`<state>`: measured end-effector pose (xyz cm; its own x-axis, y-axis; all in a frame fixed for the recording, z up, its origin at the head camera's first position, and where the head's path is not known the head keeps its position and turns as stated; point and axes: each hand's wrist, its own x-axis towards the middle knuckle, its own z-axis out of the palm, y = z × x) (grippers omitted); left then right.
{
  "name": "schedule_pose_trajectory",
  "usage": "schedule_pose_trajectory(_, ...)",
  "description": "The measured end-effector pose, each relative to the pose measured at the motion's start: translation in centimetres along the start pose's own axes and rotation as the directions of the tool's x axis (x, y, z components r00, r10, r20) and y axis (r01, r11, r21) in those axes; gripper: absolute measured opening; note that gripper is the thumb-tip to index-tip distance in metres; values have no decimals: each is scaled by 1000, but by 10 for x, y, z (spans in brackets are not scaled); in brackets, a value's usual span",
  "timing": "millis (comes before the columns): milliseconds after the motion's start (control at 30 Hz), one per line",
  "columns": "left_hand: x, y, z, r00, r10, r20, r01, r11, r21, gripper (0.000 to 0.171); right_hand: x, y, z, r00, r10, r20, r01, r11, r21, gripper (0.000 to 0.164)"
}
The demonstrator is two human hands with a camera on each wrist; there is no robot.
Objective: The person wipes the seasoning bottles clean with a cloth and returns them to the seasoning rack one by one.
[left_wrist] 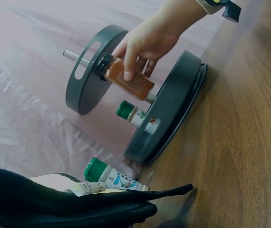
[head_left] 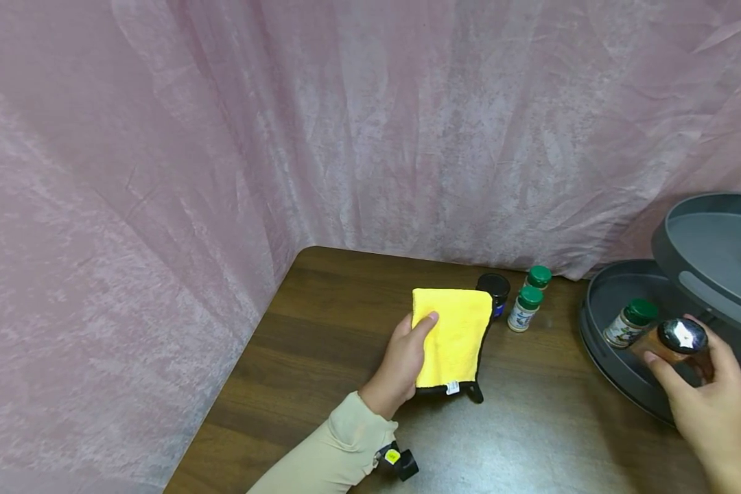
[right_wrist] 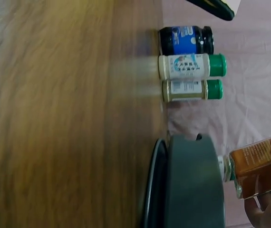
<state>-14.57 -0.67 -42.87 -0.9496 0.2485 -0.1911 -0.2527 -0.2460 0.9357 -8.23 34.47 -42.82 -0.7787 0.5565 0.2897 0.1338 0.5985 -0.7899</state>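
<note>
My left hand (head_left: 401, 357) holds a folded yellow cloth (head_left: 453, 336) with black edging and a white tag, thumb across its front. The cloth is above the table. In my right hand (head_left: 716, 405) is a clear spice jar (left_wrist: 130, 83) with a shiny black cap and orange-brown contents, gripped between thumb and fingers. The spice jar is upright over the lower tray (left_wrist: 176, 95) of a grey two-tier rack, below the level of its upper tray (head_left: 722, 240). Beside it, a green-capped shaker (head_left: 624, 329) stands in the lower tray.
Right of the cloth on the wooden table (head_left: 321, 309) are a black-lidded jar (right_wrist: 185, 40) with a blue label and two green-capped shakers, one nearer (right_wrist: 185, 66) and one behind (right_wrist: 188, 90). A pink curtain (head_left: 407, 137) hangs along the table's back and left edges.
</note>
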Motion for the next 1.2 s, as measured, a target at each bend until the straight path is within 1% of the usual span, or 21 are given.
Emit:
schedule_pose_trajectory(100,0,0,0,1000,0,-1,0,1000,-2,41,0,7,-2,1000,5,-14,-5,1000,0,70)
schedule_pose_trajectory(167,0,0,0,1000,2,-1,-2,1000,-4,41,0,11,-3,999,43,-13,-43,999,2,67)
schedule_pose_trajectory(267,-1,0,0,1000,6,2,-6,1000,-9,41,1,16,-5,994,112,14,-112,994,-13,64)
schedule_pose_trajectory(333,-1,0,1,1000,8,1,-8,1000,-16,40,3,20,-6,991,131,28,-130,991,-22,61)
schedule_pose_trajectory(433,-1,0,1,1000,10,-3,-10,1000,-24,39,4,26,-9,996,82,46,-82,997,-14,54)
schedule_pose_trajectory(533,-1,0,1,1000,6,-4,-6,1000,-19,39,5,33,-11,997,32,69,-34,999,19,51)
schedule_pose_trajectory(600,-1,0,1,1000,4,-4,-4,1000,-17,39,6,36,-11,995,32,90,-34,999,30,52)
schedule_pose_trajectory(667,-1,0,0,1000,2,-2,-2,1000,-15,40,6,40,-11,992,49,117,-53,998,36,52)
schedule_pose_trajectory(800,-1,-1,1,1000,3,-3,-3,1000,-10,40,8,46,-11,986,71,154,-74,997,17,53)
schedule_pose_trajectory(933,-1,-1,1,1000,3,-1,-3,1000,-9,40,9,49,-11,985,44,168,-48,999,20,50)
schedule_pose_trajectory(1000,-1,-1,1,1000,3,0,-3,1000,-11,40,10,49,-11,985,27,172,-30,999,13,44)
schedule_pose_trajectory(1067,-1,-1,1,1000,2,-1,-2,1000,-12,40,11,48,-11,983,14,181,-10,1000,-24,33)
schedule_pose_trajectory(1100,-1,-1,0,1000,2,-1,-2,1000,-11,40,13,46,-11,982,17,186,-6,998,-63,31)
schedule_pose_trajectory(1133,0,-1,0,1000,1,-1,-1,1000,-11,40,14,45,-11,982,23,189,-3,995,-102,34)
schedule_pose_trajectory(1200,0,-1,0,1000,-1,0,1,1000,-10,40,16,44,-11,978,38,206,-4,987,-164,48)
